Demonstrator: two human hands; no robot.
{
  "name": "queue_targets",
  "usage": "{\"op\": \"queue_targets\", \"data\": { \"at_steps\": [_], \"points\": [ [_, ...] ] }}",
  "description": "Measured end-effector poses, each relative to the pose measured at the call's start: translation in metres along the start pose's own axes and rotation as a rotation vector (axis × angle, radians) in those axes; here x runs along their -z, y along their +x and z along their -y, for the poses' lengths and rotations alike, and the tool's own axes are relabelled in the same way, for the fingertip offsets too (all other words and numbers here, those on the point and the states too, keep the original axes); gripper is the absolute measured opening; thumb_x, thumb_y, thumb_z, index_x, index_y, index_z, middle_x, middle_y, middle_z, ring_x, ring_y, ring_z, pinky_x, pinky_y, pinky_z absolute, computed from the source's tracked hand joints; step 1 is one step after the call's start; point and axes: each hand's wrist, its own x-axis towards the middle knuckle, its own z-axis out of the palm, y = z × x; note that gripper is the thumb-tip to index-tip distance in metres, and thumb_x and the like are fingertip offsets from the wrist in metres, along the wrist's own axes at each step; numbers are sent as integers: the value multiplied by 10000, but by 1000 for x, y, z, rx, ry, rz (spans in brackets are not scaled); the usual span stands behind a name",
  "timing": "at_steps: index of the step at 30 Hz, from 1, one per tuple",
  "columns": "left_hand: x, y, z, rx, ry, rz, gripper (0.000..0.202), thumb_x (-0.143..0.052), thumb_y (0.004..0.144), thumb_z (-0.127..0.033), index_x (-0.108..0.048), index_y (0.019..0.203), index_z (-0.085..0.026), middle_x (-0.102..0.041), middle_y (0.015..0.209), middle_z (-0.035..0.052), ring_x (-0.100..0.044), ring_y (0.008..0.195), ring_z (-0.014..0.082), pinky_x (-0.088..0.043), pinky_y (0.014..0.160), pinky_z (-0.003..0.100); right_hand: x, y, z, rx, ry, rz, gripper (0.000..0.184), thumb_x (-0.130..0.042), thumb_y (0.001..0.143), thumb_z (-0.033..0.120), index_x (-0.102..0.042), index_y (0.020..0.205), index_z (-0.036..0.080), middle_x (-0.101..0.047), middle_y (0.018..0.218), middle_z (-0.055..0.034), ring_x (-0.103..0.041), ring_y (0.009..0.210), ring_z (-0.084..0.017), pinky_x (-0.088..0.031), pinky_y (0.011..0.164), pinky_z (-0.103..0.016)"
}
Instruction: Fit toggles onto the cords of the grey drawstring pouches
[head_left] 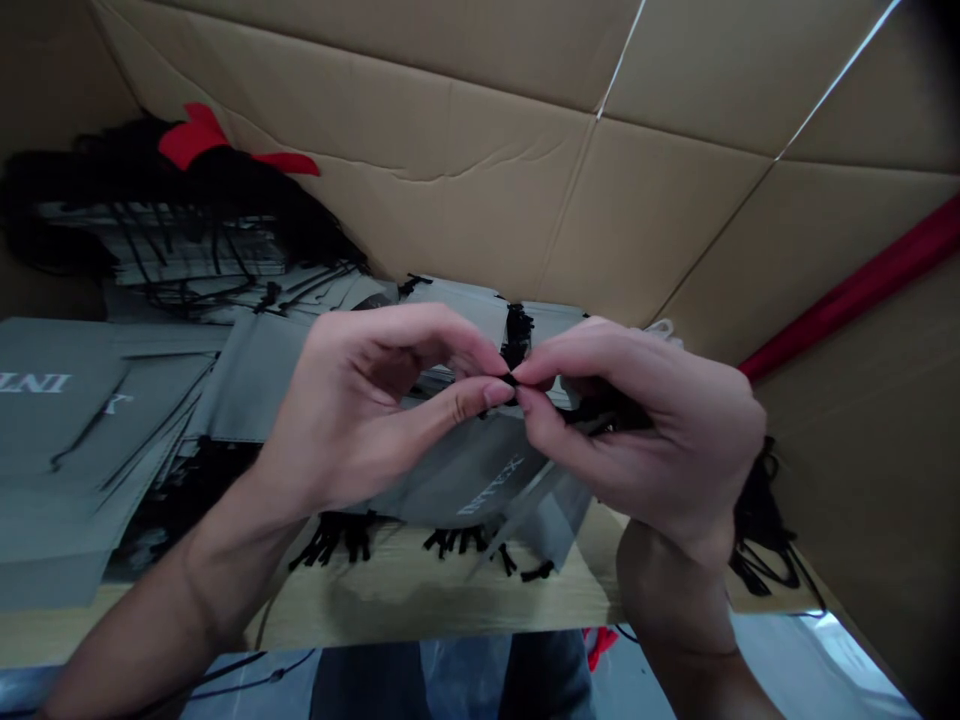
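Fingertips of both hands meet over the middle of the desk. Left hand: thumb and forefinger pinched together on a small bit of black cord. Right hand: thumb and forefinger closed on the same bit from the other side; remaining fingers curled under, partly hidden. More black cord shows beneath the right hand; its full run cannot be traced.

Grey pouch with white lettering lies just below the hands, toward the desk's near edge; whether the pinched cord belongs to it, cannot tell. Black cord ends stick out along its near side, over bare wood.

Left end of desk: grey pouches in overlapping layers, some lettered, reaching close to the near edge. Far left corner: heap of black cords with a red strip on it, above stacked pouches. Right end: loose black cords, beside the right wrist. Cardboard stands along the far edge.
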Motion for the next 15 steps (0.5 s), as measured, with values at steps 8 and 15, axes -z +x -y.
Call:
{"op": "queue_targets", "data": {
  "at_steps": [8, 15],
  "points": [
    [8, -3, -3, -160, 252, 38, 63, -864, 1025, -229, -844, 1053, -282, -874, 943, -62, -773, 760, 117, -631, 711, 294, 3, -3, -2, -106, 63, 31, 212, -826, 913, 112, -806, 983, 311, -831, 889, 12, -723, 705, -202, -653, 647, -395],
    [19, -10, 0, -394, 524, 121, 156, -837, 1033, -152, -808, 1111, -285, -893, 978, -62, -824, 754, 101, -598, 738, 188, 11, 0, 0, -189, 148, 160, 214, -820, 892, 89, -811, 947, 295, -832, 860, 30, -752, 705, -177, -661, 670, -334]
  ]
}}
